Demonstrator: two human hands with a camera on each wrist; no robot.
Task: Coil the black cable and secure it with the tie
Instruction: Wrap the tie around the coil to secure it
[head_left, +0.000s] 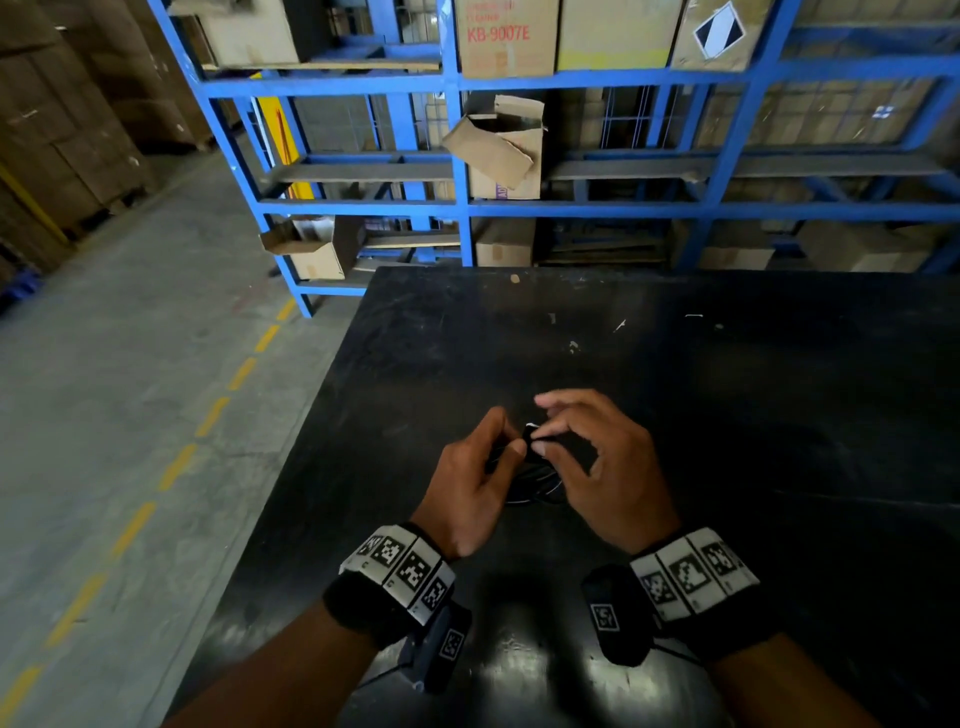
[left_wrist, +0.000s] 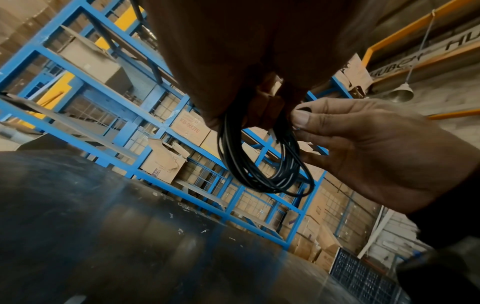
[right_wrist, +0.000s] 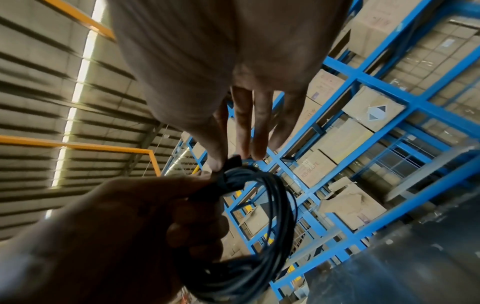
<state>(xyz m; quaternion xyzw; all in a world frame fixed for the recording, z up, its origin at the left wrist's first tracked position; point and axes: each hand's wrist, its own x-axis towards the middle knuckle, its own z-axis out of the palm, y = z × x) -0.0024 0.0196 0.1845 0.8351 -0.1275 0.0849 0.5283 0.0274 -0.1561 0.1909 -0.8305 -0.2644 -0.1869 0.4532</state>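
Note:
The black cable (left_wrist: 262, 176) is wound into a small coil (right_wrist: 272, 205) of several loops and hangs just above the black table (head_left: 727, 395). My left hand (head_left: 483, 467) grips the top of the coil (head_left: 540, 478), fingers curled round the loops. A black tie (right_wrist: 231, 174) is wrapped round the bundle at the top. My right hand (head_left: 587, 457) pinches the tie (head_left: 531, 434) between thumb and forefinger, its other fingers spread. In the left wrist view the right hand (left_wrist: 363, 144) sits against the coil's right side.
Blue steel racks (head_left: 462, 208) with cardboard boxes (head_left: 501, 150) stand behind the table's far edge. A concrete aisle with a dashed yellow line (head_left: 171, 467) runs along the table's left side. Small white scraps (head_left: 621, 325) lie near the far edge.

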